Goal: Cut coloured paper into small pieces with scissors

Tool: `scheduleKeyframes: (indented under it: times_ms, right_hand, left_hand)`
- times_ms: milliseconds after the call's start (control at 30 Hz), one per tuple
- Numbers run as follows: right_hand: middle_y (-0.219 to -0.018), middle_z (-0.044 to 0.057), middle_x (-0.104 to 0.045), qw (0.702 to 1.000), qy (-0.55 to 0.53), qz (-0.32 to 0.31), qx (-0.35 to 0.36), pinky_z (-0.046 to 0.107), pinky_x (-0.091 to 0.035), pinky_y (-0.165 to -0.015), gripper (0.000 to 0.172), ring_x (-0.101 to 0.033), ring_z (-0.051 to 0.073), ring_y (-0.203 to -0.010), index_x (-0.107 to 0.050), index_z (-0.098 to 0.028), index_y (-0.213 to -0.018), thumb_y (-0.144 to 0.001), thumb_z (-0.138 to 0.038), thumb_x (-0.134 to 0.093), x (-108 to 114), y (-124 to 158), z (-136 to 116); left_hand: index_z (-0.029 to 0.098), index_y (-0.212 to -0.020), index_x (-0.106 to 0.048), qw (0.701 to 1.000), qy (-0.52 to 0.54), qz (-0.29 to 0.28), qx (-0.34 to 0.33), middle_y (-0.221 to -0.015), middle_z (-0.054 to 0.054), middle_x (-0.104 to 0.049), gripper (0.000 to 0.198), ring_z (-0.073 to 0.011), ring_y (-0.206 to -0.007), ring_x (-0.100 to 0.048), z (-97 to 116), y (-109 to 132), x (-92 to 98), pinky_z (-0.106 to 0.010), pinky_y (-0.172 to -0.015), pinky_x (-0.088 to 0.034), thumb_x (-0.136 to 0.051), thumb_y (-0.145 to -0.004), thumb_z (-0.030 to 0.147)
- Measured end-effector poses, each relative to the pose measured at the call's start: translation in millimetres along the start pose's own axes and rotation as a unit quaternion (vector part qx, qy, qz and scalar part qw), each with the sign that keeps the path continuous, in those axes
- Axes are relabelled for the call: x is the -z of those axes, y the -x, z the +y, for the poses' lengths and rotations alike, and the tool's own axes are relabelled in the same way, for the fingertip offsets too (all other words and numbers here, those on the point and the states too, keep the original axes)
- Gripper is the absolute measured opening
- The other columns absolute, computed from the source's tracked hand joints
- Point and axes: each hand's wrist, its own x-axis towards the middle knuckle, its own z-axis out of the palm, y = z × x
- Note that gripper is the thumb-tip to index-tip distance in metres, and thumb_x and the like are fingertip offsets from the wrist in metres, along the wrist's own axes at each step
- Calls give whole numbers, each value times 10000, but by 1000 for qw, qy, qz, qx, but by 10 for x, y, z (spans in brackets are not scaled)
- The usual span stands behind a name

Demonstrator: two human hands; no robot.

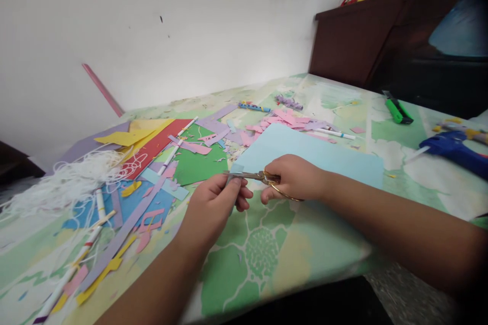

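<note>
My right hand (295, 177) grips small gold-handled scissors (256, 176), fingers through the loops, blades pointing left. My left hand (213, 204) is closed in a pinch on a small light blue piece of paper (236, 168) right at the blade tips. Both hands hover just above the near edge of the table. A large light blue sheet (324, 155) lies flat on the table behind my right hand.
The table wears a green-patterned plastic cloth (259, 254). Coloured paper sheets and scraps (160, 162), white string (72, 177) and rolled paper sticks lie at left. A blue glue gun (455, 150) and a green cutter (398, 110) sit at right. A dark cabinet (354, 40) stands behind.
</note>
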Motion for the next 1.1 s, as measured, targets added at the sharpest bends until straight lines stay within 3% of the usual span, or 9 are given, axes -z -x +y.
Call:
scheduleKeyframes:
  times_ms: [367,633,833,1100]
  right_hand:
    - [-525,-18,-426,1000,-7,-14,17,191,-200,-446,485,-307,76,-467,-439,-159,-587,-634,-636,-368,7,10,3]
    - [-517,-16,-420,999,-2,-25,35,195,-201,-451,497,-322,82,-476,-449,-158,-572,-628,-645,-366,-2,3,-20]
    - [-503,-21,-411,999,-6,-30,27,194,-196,-447,503,-326,80,-469,-460,-155,-567,-622,-648,-374,-8,4,-26]
    - [-507,-14,-428,1000,13,-24,-4,202,-186,-449,518,-318,84,-468,-467,-160,-574,-627,-660,-344,8,-3,-21]
  left_hand:
    - [171,-629,-547,998,-55,9,10,-548,29,-571,184,-75,-458,-487,92,16,5,-193,-483,-379,-421,-729,260]
    - [168,-577,-543,995,-102,-13,-10,-501,34,-543,208,-76,-464,-491,43,13,9,-191,-499,-380,-431,-727,259]
    - [163,-675,-537,997,-74,-1,7,-550,25,-562,167,-83,-461,-497,49,28,7,-202,-477,-393,-436,-720,288]
    - [155,-646,-511,998,-54,16,16,-535,22,-540,155,-87,-450,-500,68,5,-3,-206,-464,-401,-432,-711,271]
